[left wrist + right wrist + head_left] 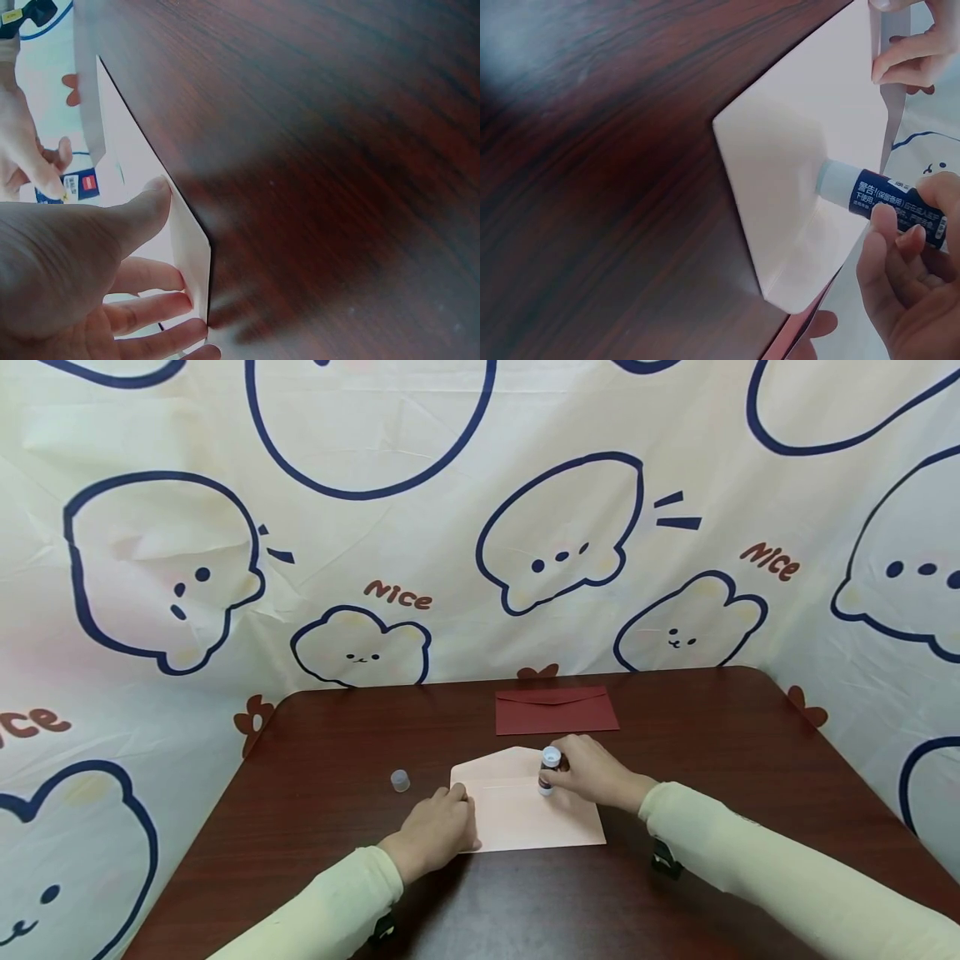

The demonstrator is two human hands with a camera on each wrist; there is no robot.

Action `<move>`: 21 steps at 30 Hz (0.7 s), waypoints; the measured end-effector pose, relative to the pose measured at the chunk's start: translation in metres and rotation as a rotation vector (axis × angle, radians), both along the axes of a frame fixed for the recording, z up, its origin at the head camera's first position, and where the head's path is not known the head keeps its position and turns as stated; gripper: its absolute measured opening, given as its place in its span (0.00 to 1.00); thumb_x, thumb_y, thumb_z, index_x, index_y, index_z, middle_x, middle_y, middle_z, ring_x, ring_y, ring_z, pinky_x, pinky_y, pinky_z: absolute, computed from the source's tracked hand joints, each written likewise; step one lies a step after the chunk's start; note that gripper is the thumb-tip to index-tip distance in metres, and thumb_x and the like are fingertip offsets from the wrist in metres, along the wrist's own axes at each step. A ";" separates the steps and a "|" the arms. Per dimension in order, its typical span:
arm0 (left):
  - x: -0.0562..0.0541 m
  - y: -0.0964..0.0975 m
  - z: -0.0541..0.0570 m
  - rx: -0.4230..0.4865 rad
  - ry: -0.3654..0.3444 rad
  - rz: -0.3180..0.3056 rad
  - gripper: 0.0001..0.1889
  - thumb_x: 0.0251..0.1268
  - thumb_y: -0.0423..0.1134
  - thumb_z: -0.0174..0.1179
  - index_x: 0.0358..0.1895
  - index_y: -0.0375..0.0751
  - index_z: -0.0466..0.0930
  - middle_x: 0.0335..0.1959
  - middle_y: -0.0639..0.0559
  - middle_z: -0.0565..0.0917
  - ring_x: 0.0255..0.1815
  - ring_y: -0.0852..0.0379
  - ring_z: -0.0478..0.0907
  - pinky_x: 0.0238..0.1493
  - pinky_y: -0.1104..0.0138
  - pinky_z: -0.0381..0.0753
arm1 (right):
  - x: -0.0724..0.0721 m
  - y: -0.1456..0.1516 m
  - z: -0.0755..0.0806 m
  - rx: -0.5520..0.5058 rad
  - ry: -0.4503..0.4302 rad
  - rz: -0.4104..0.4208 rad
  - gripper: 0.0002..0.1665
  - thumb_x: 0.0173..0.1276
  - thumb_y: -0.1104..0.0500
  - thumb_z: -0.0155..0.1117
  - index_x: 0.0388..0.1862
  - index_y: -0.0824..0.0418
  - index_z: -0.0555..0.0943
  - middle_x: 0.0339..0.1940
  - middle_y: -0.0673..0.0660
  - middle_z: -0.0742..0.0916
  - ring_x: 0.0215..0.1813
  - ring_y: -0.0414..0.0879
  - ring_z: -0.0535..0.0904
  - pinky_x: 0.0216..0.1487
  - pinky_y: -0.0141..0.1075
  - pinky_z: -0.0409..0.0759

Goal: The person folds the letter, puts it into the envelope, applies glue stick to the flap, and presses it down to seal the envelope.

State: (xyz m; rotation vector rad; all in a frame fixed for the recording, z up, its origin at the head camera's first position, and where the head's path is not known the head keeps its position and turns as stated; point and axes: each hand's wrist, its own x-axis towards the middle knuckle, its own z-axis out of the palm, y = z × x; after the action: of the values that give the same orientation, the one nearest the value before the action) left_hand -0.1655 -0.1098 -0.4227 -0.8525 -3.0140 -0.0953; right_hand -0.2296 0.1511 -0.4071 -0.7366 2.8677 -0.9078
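Observation:
A pale pink envelope (521, 822) lies on the dark wooden table with its pointed flap spread open toward the far side. My right hand (596, 774) grips a glue stick (896, 201) with a dark blue label and white ends. In the right wrist view, the glue stick's lower end meets the envelope near the flap's fold. At the envelope's left edge, my left hand (437, 828) presses the paper, thumb and fairly straight fingers (154, 311) spread along its border. A small translucent cap (401, 781) stands on the table left of the envelope.
Behind the pale envelope lies a closed dark red envelope (557, 713), near the table's far edge. A cream cloth (450, 543) printed with cartoon bears hangs behind and beside the table (300, 860).

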 end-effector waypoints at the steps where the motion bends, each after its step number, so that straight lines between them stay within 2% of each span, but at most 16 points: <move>1: 0.000 0.000 0.000 -0.001 0.002 -0.001 0.16 0.55 0.48 0.75 0.32 0.41 0.80 0.41 0.47 0.79 0.37 0.49 0.76 0.34 0.60 0.84 | 0.000 0.002 0.000 0.000 -0.003 -0.001 0.07 0.64 0.58 0.71 0.31 0.61 0.83 0.21 0.48 0.79 0.23 0.37 0.67 0.23 0.28 0.65; 11: 0.000 0.002 -0.002 0.003 -0.007 0.004 0.16 0.54 0.48 0.75 0.32 0.41 0.80 0.41 0.46 0.78 0.37 0.49 0.76 0.36 0.60 0.84 | 0.000 0.015 -0.001 0.008 -0.003 -0.015 0.06 0.63 0.59 0.72 0.33 0.61 0.85 0.22 0.48 0.82 0.24 0.39 0.69 0.24 0.29 0.68; 21: -0.002 0.003 -0.002 0.009 -0.020 0.019 0.15 0.53 0.47 0.76 0.28 0.44 0.79 0.39 0.49 0.78 0.35 0.50 0.75 0.35 0.60 0.84 | -0.005 0.005 0.001 0.064 -0.015 -0.036 0.09 0.65 0.55 0.72 0.34 0.59 0.84 0.22 0.47 0.82 0.24 0.39 0.72 0.26 0.30 0.71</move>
State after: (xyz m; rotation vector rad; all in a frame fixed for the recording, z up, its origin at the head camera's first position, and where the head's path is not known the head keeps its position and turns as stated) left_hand -0.1675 -0.1073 -0.4244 -0.8273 -3.0374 -0.1181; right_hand -0.2345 0.1560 -0.4058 -0.6721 2.8908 -0.8179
